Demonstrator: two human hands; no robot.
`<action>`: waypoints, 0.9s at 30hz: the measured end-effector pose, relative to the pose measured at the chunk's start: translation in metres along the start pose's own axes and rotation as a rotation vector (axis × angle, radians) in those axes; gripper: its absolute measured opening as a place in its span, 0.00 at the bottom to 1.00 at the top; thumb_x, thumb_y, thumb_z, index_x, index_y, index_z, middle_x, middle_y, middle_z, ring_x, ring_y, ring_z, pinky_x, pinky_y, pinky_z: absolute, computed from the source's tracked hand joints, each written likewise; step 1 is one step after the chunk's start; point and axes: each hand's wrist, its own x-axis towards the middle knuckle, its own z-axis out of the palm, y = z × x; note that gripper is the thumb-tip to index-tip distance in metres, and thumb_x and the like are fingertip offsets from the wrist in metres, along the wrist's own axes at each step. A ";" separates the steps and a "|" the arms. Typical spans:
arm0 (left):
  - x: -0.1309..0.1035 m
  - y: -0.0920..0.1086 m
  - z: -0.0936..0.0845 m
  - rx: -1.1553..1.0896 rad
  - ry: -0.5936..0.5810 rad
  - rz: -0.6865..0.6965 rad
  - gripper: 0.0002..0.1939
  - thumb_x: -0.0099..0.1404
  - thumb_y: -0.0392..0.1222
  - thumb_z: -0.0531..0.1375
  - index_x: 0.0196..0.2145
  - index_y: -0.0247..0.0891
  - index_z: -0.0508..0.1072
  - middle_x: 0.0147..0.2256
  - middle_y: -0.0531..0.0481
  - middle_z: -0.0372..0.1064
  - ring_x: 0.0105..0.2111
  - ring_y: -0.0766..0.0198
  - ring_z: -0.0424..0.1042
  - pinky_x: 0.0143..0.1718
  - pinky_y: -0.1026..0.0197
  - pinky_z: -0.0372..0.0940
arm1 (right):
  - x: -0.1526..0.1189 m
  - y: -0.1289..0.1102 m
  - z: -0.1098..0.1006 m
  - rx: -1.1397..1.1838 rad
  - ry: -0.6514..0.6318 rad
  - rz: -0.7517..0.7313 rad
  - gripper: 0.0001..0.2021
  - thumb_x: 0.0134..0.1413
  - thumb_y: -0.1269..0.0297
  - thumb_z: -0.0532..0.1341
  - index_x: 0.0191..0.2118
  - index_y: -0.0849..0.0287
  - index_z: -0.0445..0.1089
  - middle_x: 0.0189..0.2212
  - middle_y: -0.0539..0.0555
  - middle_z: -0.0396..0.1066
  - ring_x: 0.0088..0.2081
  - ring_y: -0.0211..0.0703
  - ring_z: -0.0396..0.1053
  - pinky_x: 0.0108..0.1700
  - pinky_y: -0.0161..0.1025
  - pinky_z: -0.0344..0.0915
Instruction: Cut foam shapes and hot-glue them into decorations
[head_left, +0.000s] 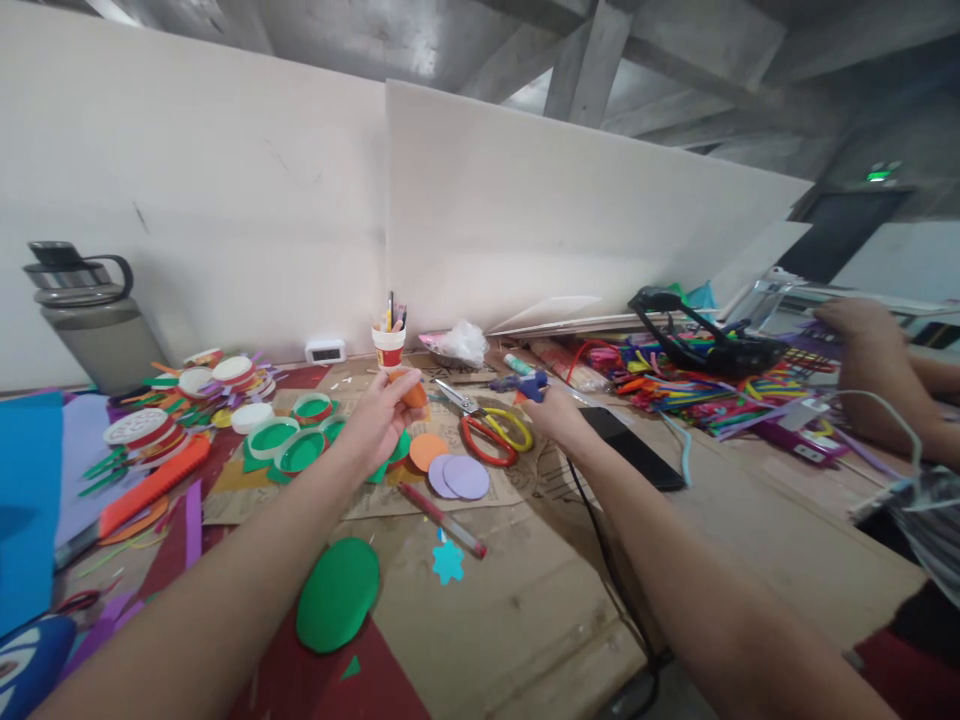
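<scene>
Cardboard-topped tbl (pixel 525 620) w/ scissors (pixel 469 405), red pen (pixel 442 518), flat blk device (pixel 637 455), grn oval (pixel 339 595), purple discs (pixel 469 477); grey btl (pixel 105 345) far L.

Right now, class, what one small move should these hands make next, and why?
Probably bring the right hand and its blue handheld tool left, toward the curved orange piece in the left hand: both are held but apart, with the red-and-yellow-handled metal scissors lying between them.

1 head camera looks forward and down from the near side, close over the cardboard-covered tabletop (pixel 525 620), toward 2 white panels (pixel 525 200) beyond.
</scene>
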 end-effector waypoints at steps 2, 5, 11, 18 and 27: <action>-0.001 -0.001 0.000 0.028 -0.052 0.027 0.20 0.51 0.46 0.72 0.37 0.38 0.70 0.29 0.54 0.69 0.29 0.68 0.70 0.29 0.67 0.67 | -0.004 -0.010 -0.001 0.035 0.061 0.043 0.06 0.41 0.65 0.59 0.29 0.57 0.63 0.21 0.49 0.63 0.24 0.43 0.63 0.31 0.41 0.62; -0.001 -0.002 -0.001 0.048 -0.106 0.034 0.20 0.52 0.47 0.72 0.37 0.37 0.71 0.30 0.53 0.69 0.30 0.69 0.70 0.29 0.67 0.66 | -0.016 -0.030 0.000 0.145 0.073 0.050 0.06 0.47 0.62 0.54 0.33 0.56 0.61 0.24 0.48 0.63 0.24 0.39 0.63 0.30 0.39 0.64; 0.001 -0.003 -0.005 0.071 -0.142 0.019 0.18 0.53 0.48 0.71 0.36 0.36 0.72 0.32 0.52 0.70 0.29 0.70 0.69 0.29 0.67 0.67 | -0.054 -0.071 0.005 0.691 -0.141 -0.057 0.12 0.48 0.62 0.59 0.41 0.52 0.61 0.32 0.47 0.67 0.31 0.39 0.69 0.34 0.39 0.69; 0.002 0.006 -0.008 0.053 -0.110 0.023 0.18 0.53 0.46 0.71 0.38 0.35 0.72 0.32 0.51 0.71 0.31 0.67 0.72 0.33 0.65 0.70 | -0.082 -0.094 0.001 0.703 -0.297 -0.155 0.15 0.50 0.67 0.59 0.45 0.52 0.59 0.33 0.50 0.70 0.27 0.40 0.67 0.29 0.39 0.65; 0.010 0.003 -0.016 -0.021 -0.016 0.039 0.19 0.52 0.48 0.72 0.34 0.35 0.71 0.28 0.52 0.72 0.28 0.68 0.73 0.28 0.67 0.68 | -0.086 -0.085 0.006 0.408 -0.224 -0.328 0.16 0.60 0.61 0.57 0.53 0.53 0.59 0.34 0.52 0.69 0.31 0.42 0.66 0.34 0.41 0.65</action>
